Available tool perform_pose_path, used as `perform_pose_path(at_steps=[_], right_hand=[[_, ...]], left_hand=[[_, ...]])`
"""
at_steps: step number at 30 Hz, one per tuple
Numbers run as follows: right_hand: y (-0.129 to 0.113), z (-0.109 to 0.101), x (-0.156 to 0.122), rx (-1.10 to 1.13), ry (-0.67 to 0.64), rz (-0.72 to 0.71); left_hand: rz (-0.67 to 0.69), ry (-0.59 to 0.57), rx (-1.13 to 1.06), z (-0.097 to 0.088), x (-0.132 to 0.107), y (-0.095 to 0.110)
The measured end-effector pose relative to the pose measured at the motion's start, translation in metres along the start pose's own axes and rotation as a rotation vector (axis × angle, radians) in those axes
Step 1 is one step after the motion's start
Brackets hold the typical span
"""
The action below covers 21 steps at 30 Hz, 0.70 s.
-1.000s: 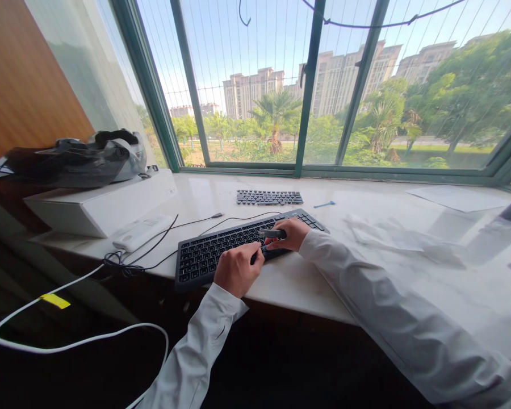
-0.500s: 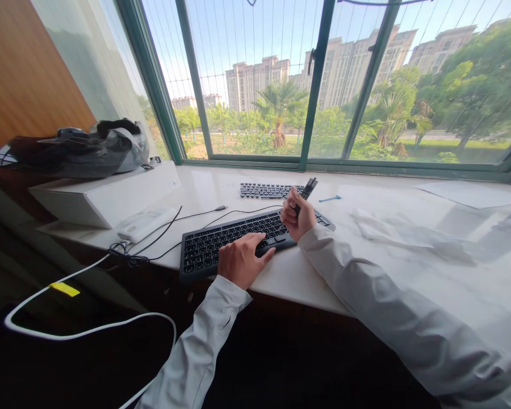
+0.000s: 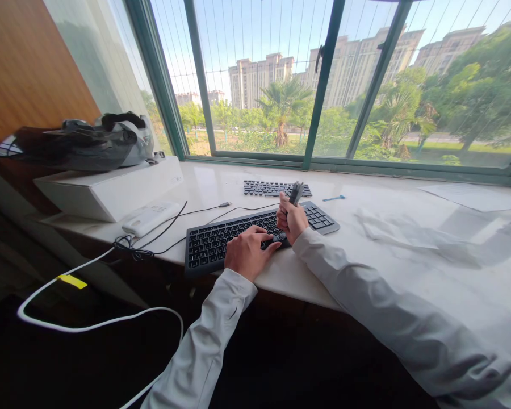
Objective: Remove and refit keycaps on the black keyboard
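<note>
A dark keyboard (image 3: pixel 213 244) lies at an angle along the table's front edge; its main key area looks bare of keycaps, while flat keys cover the number pad at its right end. My left hand (image 3: pixel 247 251) bends over the keyboard's front edge, thumb and fingers gripping it near the middle. Closed in a fist, my right hand (image 3: pixel 292 220) holds a black brush (image 3: pixel 297 193) whose upper end sticks out above the fingers. The fist sits over the keys just left of the number pad. Its lower side and the brush's other end are hidden.
Several dark keycaps (image 3: pixel 276 188) lie in rows behind the keyboard. A small blue tool (image 3: pixel 334 198) is to their right. At left are a white box (image 3: pixel 111 187) with a black bag on top, a white device (image 3: pixel 149 218) and cables. Clear plastic (image 3: pixel 409 233) lies at right.
My right hand has moved left and down with the brush, uncovering more of the number pad. My left thumb and fingers are closer together. The whole view has shifted slightly.
</note>
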State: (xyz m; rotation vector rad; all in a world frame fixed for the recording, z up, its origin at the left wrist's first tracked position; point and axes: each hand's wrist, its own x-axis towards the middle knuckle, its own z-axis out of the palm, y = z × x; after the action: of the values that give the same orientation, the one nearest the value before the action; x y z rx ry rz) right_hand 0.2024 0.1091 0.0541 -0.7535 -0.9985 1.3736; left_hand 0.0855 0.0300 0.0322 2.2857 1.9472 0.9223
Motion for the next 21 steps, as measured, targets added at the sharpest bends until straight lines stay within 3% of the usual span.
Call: perform_pose_path(at_steps=[12,21], right_hand=[[0.001,0.013,-0.004,-0.096,0.101,0.034],[0.008,0.011,-0.002,0.032,0.157,0.055]], left_hand=[[-0.047,0.013,-0.061,0.002,0.003,0.001],[-0.081,-0.006,-0.049,-0.001,0.002,0.004]])
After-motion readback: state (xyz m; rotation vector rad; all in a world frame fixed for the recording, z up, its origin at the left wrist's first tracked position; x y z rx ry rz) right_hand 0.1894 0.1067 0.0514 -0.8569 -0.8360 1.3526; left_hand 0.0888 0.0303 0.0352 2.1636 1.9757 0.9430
